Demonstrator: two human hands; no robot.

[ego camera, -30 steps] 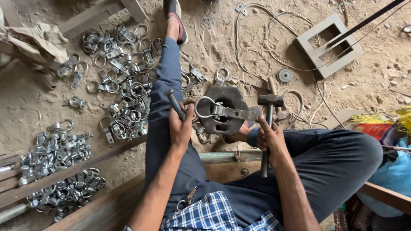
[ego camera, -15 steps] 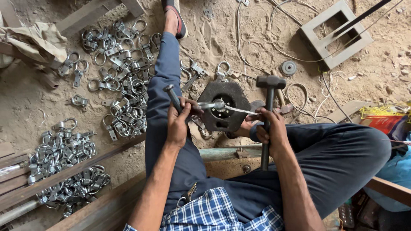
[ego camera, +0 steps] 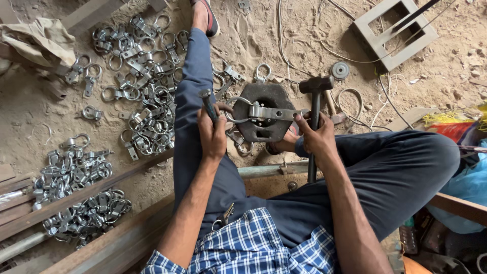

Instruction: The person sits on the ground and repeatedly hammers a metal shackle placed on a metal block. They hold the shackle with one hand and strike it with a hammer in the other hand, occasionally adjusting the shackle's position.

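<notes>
lying across a dark hexagonal iron block point(ego camera: 264, 117) at the centre of the frame is a bright flat steel clamp with a ring at its left end point(ego camera: 256, 112); the strap runs rightward over the block's central hole, and the ring hangs over the block's left edge. the left hand point(ego camera: 212, 136) is wrapped around a short dark metal punch rod point(ego camera: 207, 103), which points up and to the left, with its fingertips touching the ring. the right hand point(ego camera: 317, 137) is closed on the handle of a black steel hammer point(ego camera: 315, 96), whose head stands upright just right of the block, while its fingertips touch the strap's right end.

heaps of the same silver ring clamps point(ego camera: 142, 76) fill the upper left, with another pile point(ego camera: 76, 187) at lower left beside long wooden battens point(ego camera: 76, 198). the person's outstretched leg in blue trousers point(ego camera: 195, 91) runs between the heaps and the block. a small round metal disc point(ego camera: 340, 70) and a square grey metal frame point(ego camera: 393, 30) lie at upper right among loose wires.

everything rests on a sandy dirt floor point(ego camera: 253, 35), with a crumpled beige cloth point(ego camera: 38, 38) at far upper left.
</notes>
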